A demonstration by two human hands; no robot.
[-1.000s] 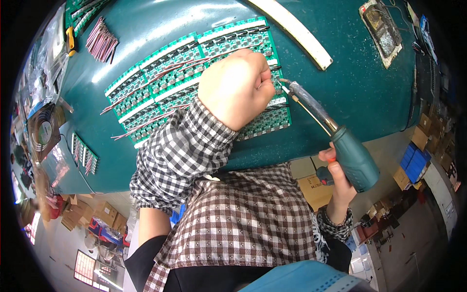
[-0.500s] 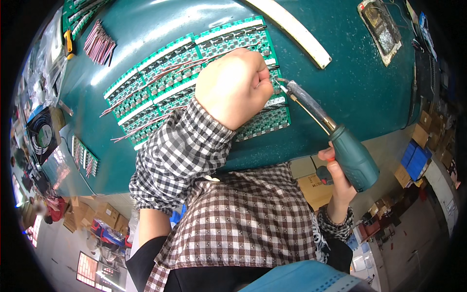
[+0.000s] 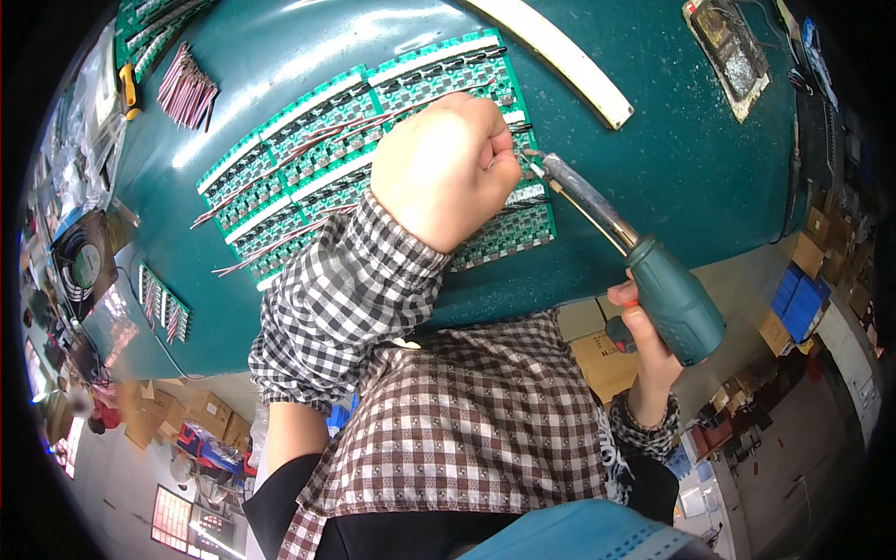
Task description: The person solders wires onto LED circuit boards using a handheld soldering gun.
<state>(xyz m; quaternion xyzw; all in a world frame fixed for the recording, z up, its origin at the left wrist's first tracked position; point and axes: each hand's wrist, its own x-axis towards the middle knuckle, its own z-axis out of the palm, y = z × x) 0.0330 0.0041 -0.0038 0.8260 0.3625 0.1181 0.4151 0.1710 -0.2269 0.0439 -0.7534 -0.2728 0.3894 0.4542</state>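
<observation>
My right hand [image 3: 649,341] grips a green-handled soldering gun [image 3: 677,303]. Its metal tip reaches up and left to the right edge of the circuit boards [image 3: 327,177], just beside my left fingertips. My left hand [image 3: 448,168] rests over those green boards, fingers closed in a pinch; what lies between them is hidden. The boards lie side by side in rows on the table. Thin red and black wires [image 3: 271,247] run across them and stick out at the left.
A bundle of cut wires [image 3: 189,91] and a yellow-handled tool [image 3: 129,89] lie at the far left. A long pale bar [image 3: 569,65] crosses the back of the green table [image 3: 691,177]. At the far right sits a dirty, solder-spattered tray [image 3: 733,56].
The soldering gun has shifted very slightly left, its tip a little closer to my left fingertips. My left hand stays pinched in about the same place.
</observation>
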